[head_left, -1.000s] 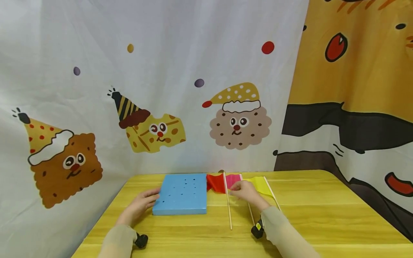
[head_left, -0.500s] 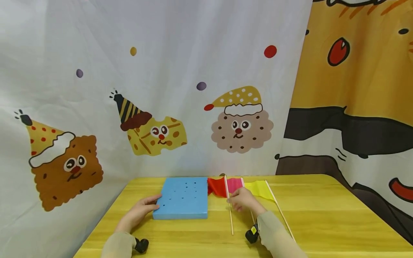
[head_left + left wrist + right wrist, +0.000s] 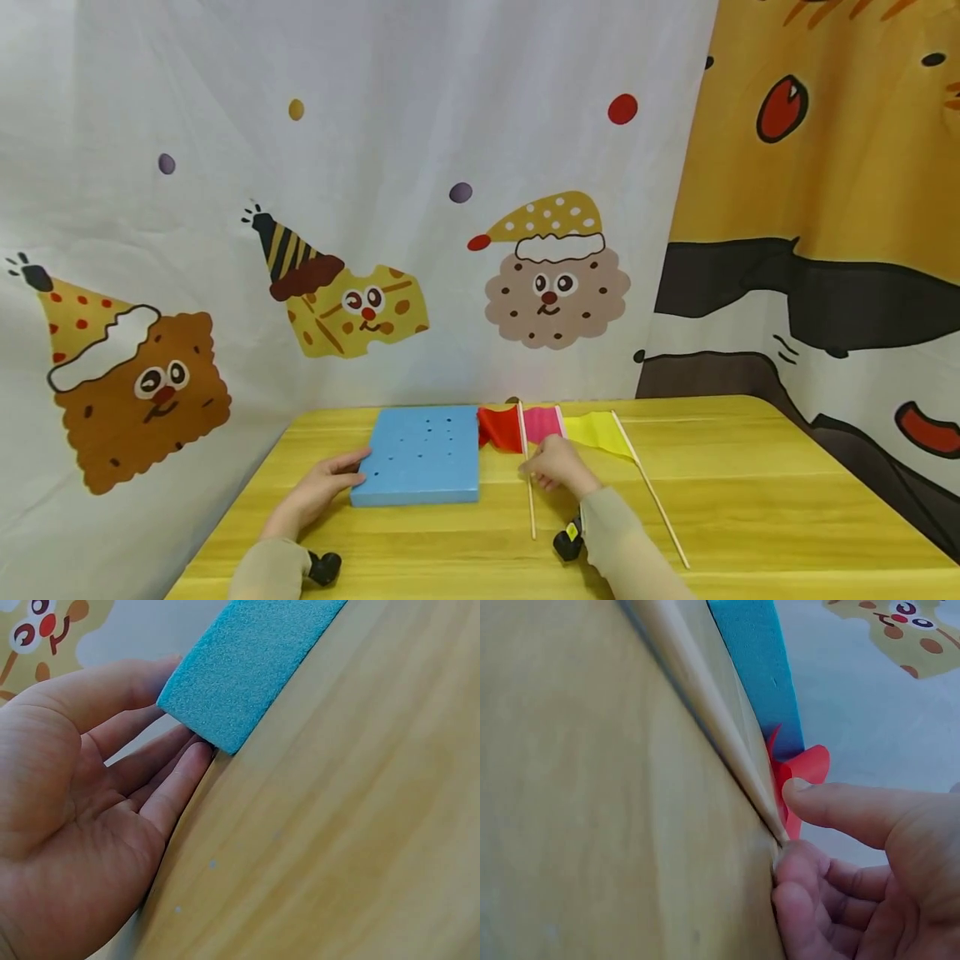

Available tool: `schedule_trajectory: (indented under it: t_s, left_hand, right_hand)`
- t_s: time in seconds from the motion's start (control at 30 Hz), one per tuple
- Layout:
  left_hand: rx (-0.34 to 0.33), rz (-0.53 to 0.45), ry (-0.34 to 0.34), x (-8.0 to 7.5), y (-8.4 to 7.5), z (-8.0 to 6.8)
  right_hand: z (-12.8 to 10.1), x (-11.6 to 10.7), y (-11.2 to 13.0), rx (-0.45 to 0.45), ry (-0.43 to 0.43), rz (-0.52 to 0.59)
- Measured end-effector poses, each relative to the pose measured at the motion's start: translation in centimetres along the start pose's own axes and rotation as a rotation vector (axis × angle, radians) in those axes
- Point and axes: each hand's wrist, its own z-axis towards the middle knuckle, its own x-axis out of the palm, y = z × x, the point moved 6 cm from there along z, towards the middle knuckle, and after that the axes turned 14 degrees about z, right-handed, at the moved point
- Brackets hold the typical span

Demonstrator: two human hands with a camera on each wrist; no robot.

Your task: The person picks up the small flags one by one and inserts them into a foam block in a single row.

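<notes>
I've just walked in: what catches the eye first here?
Three little flags, red, pink and yellow, lie side by side at the back of the yellow table. The right hand pinches the red flag's stick. Left of them, the left hand touches a blue foam block dotted with holes.

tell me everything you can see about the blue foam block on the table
The blue foam block is a flat rectangular slab with a grainy, spongy surface and thick straight sides. Small dark holes dot the far half of its top face. It lies flat on the yellow wooden table, toward the left. The left hand rests against its near left corner, fingers straight along the edge. A red flag lies beside its far right corner; whether they touch is unclear.
</notes>
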Motion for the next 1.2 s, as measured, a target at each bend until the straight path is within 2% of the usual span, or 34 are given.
schedule_trajectory:
  t_s: [0.3,0.73,0.93,1.2]
  left_hand:
    - [-0.02,0.009,-0.018,0.0,0.2,-0.3]
    - [-0.024,0.03,-0.057,-0.4,-0.2,-0.2]
    - [-0.04,0.028,-0.079,-0.4,-0.1,-0.2]
    - [-0.041,0.023,-0.066,-0.2,0.2,0.1]
  right_hand:
    - [-1.0,0.6,0.8,0.016,0.023,-0.142]
    - [-0.5,0.1,0.6,0.034,0.004,-0.117]
    - [-0.1,-0.4,0.1,0.041,-0.007,-0.057]
    - [0.0,-0.5,-1.2,0.155,0.076,0.235]
